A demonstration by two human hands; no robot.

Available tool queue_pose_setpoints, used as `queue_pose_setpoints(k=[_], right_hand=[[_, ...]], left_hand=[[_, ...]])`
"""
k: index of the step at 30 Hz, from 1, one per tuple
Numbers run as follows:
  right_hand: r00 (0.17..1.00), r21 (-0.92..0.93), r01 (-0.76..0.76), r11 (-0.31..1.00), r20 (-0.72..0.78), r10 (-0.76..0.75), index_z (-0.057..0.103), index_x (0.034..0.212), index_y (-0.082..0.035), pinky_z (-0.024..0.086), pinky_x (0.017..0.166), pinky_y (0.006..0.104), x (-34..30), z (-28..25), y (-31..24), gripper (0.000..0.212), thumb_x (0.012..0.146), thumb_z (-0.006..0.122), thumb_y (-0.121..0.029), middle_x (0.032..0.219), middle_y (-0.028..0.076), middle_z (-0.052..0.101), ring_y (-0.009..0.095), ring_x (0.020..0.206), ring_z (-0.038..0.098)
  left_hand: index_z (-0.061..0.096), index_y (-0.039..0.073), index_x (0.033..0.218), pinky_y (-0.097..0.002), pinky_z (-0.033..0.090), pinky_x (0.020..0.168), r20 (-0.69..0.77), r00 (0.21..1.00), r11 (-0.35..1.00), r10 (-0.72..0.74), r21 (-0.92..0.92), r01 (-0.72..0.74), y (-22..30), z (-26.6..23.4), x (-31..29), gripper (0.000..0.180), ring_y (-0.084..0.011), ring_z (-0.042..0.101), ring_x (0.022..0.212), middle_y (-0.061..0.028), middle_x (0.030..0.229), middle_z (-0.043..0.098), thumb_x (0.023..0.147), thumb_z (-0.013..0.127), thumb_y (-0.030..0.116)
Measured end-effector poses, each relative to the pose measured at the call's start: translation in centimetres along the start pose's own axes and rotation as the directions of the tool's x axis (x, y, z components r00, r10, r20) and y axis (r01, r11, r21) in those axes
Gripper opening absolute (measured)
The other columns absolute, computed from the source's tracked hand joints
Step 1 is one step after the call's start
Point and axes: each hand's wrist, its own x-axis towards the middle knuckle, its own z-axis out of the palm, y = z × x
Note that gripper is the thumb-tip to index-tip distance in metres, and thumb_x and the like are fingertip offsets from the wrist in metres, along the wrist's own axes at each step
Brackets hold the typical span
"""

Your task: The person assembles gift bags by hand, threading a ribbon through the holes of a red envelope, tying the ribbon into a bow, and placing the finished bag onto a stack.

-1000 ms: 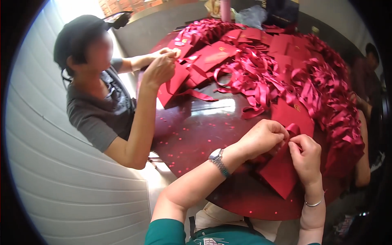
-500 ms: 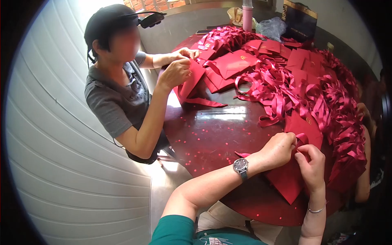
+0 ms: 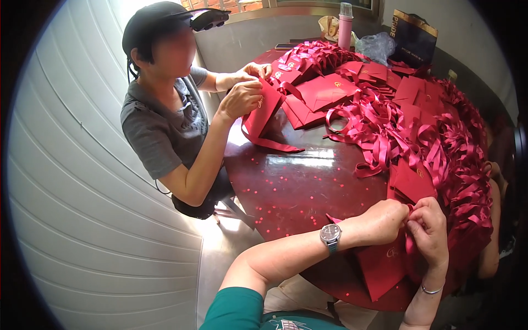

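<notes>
Near the front right of the table, my left hand (image 3: pixel 388 221), with a watch (image 3: pixel 330 233) on its wrist, is closed on a red ribbon (image 3: pixel 410 246). My right hand (image 3: pixel 429 231), with a bangle at the wrist, pinches the same ribbon right beside it. Thumbs and fingertips nearly meet, and the spot between them is mostly covered. Below my hands, a red paper gift bag (image 3: pixel 380 270) with a gold emblem hangs tilted over the table's near edge. A ribbon tip pokes out above my left wrist.
Across the dark red round table (image 3: pixel 286 192), another person's hands (image 3: pixel 245 99) work on a similar bag (image 3: pixel 263 110). Ribboned red bags (image 3: pixel 379 132) heap along the far and right sides. Behind stand a pink bottle (image 3: pixel 345 30), clear plastic (image 3: pixel 375 47) and a dark bag (image 3: pixel 413 38). Red dots lie scattered.
My hands have drawn closer together and slightly lower. The bag beneath has shifted down toward me, and its gold emblem now shows. The ribbon loop above my fingers has shrunk from view.
</notes>
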Motion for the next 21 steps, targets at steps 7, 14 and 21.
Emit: queue_pose_setpoints(k=[7,14,21], right_hand=[[0.988,-0.207,0.117,0.971,0.123,-0.093,0.056,0.076,-0.002,0.046,0.061,0.0419,-0.8,-0.3,-0.5,0.014,0.068,0.067,0.000,0.077,0.014,0.058,0.034,0.072,0.059],[0.968,-0.202,0.203,0.958,0.188,-0.165,0.059,0.082,-0.003,0.049,0.065,0.0425,0.1,-0.2,0.2,0.007,0.077,0.063,-0.004,0.083,0.015,0.060,0.036,0.077,0.060],[0.976,-0.052,0.145,0.988,0.173,-0.134,0.061,0.085,-0.003,0.051,0.068,0.0380,-0.2,0.4,2.2,0.012,0.077,0.069,-0.007,0.082,0.010,0.061,0.031,0.078,0.062]], left_hand=[[0.063,-0.002,0.081,-0.0454,0.051,0.070,0.049,0.996,0.994,-0.072,-0.076,0.076,-0.2,0.3,-0.6,0.008,-0.0403,0.065,0.081,-0.0221,0.077,0.065,0.076,0.059,0.002],[0.066,0.004,0.082,-0.0468,0.052,0.071,0.084,0.985,0.974,-0.152,0.183,0.135,0.7,-2.3,-0.3,0.010,-0.0395,0.064,0.083,-0.0222,0.081,0.065,0.079,0.061,0.011],[0.065,-0.002,0.088,-0.0401,0.049,0.065,0.154,0.982,0.993,-0.114,0.050,0.107,-0.5,-2.4,0.5,0.011,-0.0385,0.062,0.073,-0.0230,0.077,0.062,0.079,0.061,0.004]])
